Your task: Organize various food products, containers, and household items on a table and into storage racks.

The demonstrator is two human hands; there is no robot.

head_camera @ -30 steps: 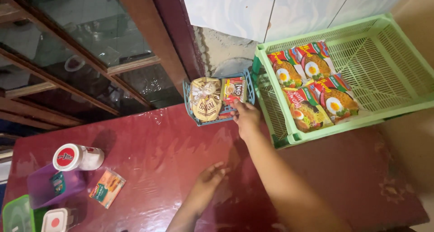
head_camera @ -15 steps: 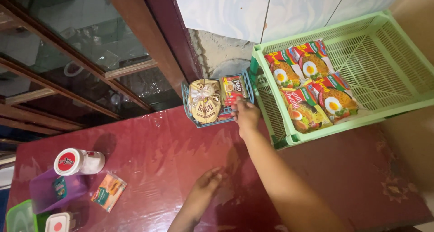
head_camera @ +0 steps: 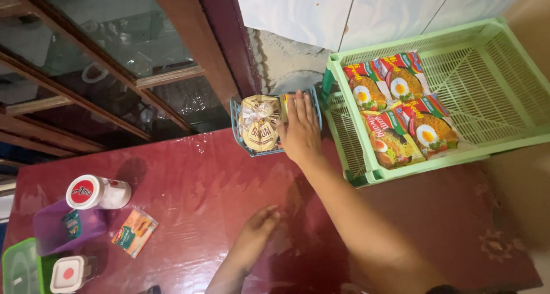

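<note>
We see the right hand (head_camera: 299,128) lying flat and open on a small blue basket (head_camera: 240,134) at the back of the red table (head_camera: 189,185). A round tan packet (head_camera: 259,130) sits inside. The left hand (head_camera: 256,230) rests open on the table.

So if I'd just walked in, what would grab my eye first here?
Probably the pale green crate at the right edge of the dark red table, with bright red and yellow noodle packets lying in its left part. Next, the right hand laid over a small blue basket beside the crate, which holds a tied round packet.
</note>
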